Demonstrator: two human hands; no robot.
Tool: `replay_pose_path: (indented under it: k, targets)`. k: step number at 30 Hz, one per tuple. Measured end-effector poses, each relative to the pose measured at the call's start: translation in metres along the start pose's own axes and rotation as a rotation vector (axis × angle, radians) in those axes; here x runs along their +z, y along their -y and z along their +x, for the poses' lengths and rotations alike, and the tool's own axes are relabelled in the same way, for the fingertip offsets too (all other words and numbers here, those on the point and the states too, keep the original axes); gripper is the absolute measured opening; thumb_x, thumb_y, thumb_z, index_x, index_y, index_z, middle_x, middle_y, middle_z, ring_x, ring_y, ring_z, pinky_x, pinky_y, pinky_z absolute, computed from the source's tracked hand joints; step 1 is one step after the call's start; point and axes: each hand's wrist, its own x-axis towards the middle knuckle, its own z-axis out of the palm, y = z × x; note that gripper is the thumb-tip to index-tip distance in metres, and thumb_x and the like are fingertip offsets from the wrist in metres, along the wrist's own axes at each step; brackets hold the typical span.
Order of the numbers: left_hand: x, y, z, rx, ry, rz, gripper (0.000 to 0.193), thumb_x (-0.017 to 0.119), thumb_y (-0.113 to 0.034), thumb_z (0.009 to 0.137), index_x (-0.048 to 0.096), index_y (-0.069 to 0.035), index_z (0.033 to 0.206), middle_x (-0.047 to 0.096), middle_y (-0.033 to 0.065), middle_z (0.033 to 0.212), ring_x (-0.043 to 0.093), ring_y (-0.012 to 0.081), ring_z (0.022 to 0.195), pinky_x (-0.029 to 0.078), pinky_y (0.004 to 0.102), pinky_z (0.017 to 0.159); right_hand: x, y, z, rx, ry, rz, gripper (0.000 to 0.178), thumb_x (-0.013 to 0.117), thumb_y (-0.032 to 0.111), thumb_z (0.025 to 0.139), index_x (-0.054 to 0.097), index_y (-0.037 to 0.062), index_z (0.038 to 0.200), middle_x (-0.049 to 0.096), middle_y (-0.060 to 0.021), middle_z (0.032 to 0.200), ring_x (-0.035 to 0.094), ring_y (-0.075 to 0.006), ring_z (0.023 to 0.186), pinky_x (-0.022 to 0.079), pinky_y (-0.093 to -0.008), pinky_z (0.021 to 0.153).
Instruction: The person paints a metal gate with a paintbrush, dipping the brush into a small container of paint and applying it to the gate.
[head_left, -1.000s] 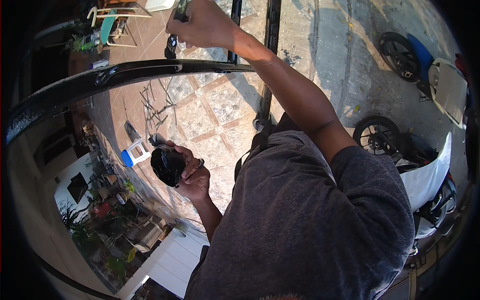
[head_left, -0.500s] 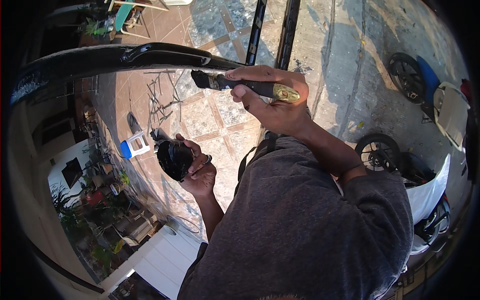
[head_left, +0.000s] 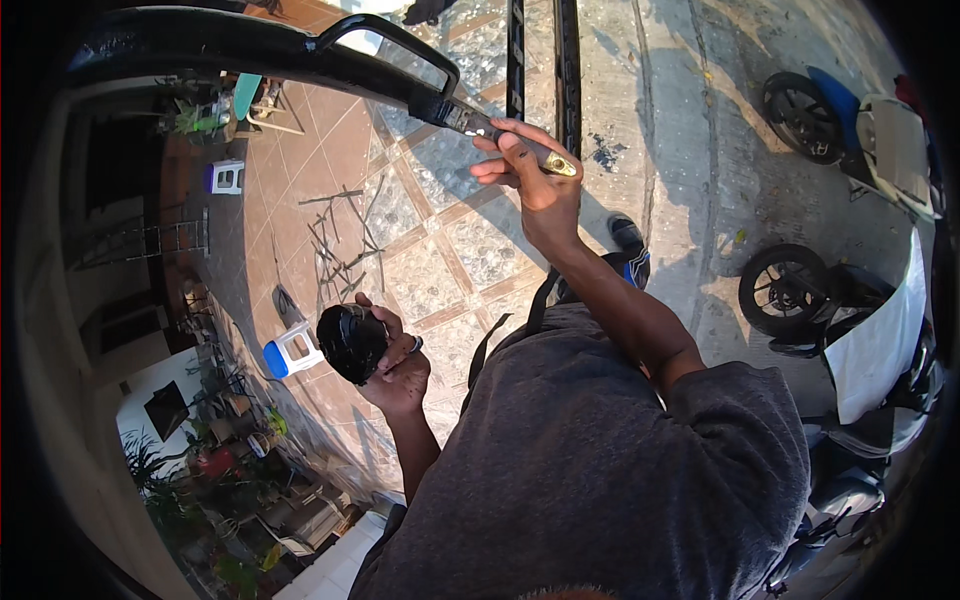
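Paintbrush is held in the right hand, out at the far side of the body. Nearest, to the left, a black container is clasped by the curled fingers of the left hand. Between the two hands, open room is left above the tiled floor. Farther off and to the right, the brush handle is pinched between right thumb and fingers; its long axis is slanted from near right to far left, bristles foremost. By those bristles the black bar is met or nearly met; firm contact cannot be told. The bar is approached more closely by the right hand. Beyond that hand, free passage is bounded by two dark rails.
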Motion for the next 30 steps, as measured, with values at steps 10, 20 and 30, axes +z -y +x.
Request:
replay_pose_path:
  k: [10, 20, 30]
  targets:
    - [-0.017, -0.055, -0.043, -0.113, 0.065, 0.003, 0.055, 0.059, -0.029, 0.095, 0.043, -0.016, 0.146, 0.054, 0.0106, 0.138, 0.056, 0.0133, 0.075, 0.052, 0.0198, 0.058, 0.025, -0.018, -0.017, -0.154, -0.246, 0.037, 0.026, 0.061, 0.008, 0.096, 0.062, -0.0077, 0.116, 0.070, -0.0222, 0.094, 0.072, -0.0203, 0.071, 0.061, -0.0262, 0.060]
    - [-0.034, -0.080, -0.070, -0.127, 0.127, -0.113, 0.064, 0.061, -0.042, 0.091, 0.042, -0.018, 0.148, 0.054, 0.0125, 0.138, 0.056, 0.0151, 0.074, 0.049, 0.0227, 0.059, 0.101, 0.034, -0.005, -0.686, -0.026, -0.231, 0.023, 0.062, 0.012, 0.093, 0.068, -0.0070, 0.104, 0.071, -0.0161, 0.083, 0.071, -0.0192, 0.068, 0.057, -0.0273, 0.058]
    - [-0.060, -0.088, -0.104, -0.040, 0.116, -0.191, 0.059, 0.060, -0.034, 0.094, 0.041, -0.019, 0.148, 0.054, 0.0117, 0.139, 0.054, 0.0139, 0.073, 0.048, 0.0222, 0.059, -0.044, 0.068, -0.072, -0.395, -0.377, -0.471, 0.028, 0.061, 0.014, 0.094, 0.065, -0.0061, 0.112, 0.071, -0.0204, 0.091, 0.073, -0.0262, 0.070, 0.060, -0.0313, 0.063]
